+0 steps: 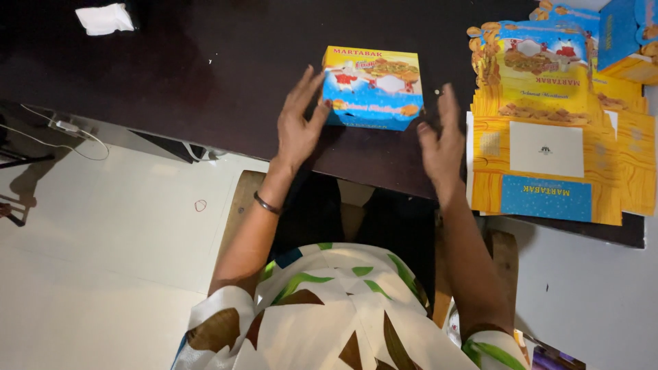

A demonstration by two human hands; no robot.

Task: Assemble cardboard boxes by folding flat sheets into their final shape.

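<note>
One dark table (205, 75) over pale floor (103, 240)

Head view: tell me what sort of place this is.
Probably a small home or shop workspace for folding food boxes. A folded box sits on a dark table between both open hands, a stack of flat unfolded boxes lies beside it, and the floor is tiled.

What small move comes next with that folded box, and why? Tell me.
Probably close both hands on the folded box: the left hand touches its left edge, the right hand hovers apart, both open, with flat sheets stacked alongside.
</note>
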